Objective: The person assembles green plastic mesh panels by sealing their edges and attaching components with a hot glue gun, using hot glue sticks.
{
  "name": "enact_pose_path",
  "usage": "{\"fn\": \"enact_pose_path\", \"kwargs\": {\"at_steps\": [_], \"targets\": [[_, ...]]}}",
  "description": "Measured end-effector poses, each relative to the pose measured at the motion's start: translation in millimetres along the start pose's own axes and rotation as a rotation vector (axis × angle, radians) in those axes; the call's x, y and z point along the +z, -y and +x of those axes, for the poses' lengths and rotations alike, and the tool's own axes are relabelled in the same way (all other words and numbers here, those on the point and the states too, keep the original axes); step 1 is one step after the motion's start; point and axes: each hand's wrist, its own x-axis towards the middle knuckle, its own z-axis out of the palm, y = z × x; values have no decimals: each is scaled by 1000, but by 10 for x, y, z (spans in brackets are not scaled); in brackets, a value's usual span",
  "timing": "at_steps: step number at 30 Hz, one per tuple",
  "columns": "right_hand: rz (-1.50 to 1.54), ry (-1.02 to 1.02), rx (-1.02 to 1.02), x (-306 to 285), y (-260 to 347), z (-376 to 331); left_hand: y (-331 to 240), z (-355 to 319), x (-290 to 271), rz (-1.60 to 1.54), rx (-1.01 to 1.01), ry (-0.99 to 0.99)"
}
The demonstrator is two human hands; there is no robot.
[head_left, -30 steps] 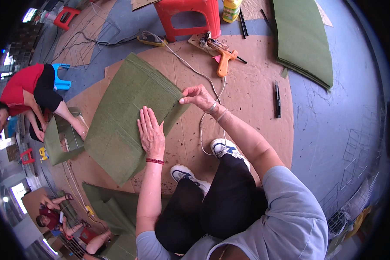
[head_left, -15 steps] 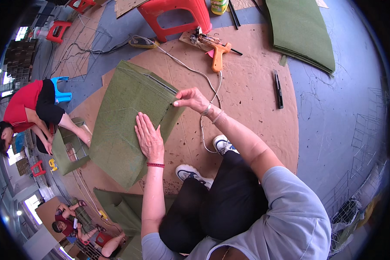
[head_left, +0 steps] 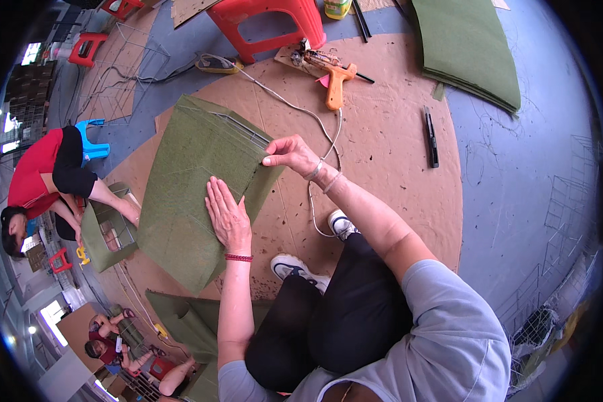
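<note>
A green felt-covered box stands before me, slightly to the left, with bars of a metal wire frame showing along its upper right edge. My left hand lies flat on the felt, fingers stretched out and close together, a red bracelet at the wrist. At the box's right edge my right hand pinches the felt's border between thumb and fingers. A dark seam line runs down the felt just below that pinch. The felt hides most of the frame.
Brown cardboard covers the floor. On it lie an orange glue gun with a white cord and a black cutter knife. Stacked green felt is at upper right, a red stool behind. Another person bends over a box at left.
My right hand and the box's upper edge have shifted slightly left. The left hand stays flat on the felt. At far left the other person's head has dipped lower.
</note>
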Motion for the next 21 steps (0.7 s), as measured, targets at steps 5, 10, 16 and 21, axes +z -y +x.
{"fn": "enact_pose_path", "kwargs": {"at_steps": [5,10,16,21], "targets": [[-9,-33,34,-21,-37,2,-3,-3,1,-6,-11,4],[116,-56,39,-76,56,-136,-1,4,7,-5,0,2],[18,24,-36,-7,-25,-9,3,1,22,-7,4,-2],[72,2,9,-22,-86,-20,2,-2,26,-7,-3,11]]}}
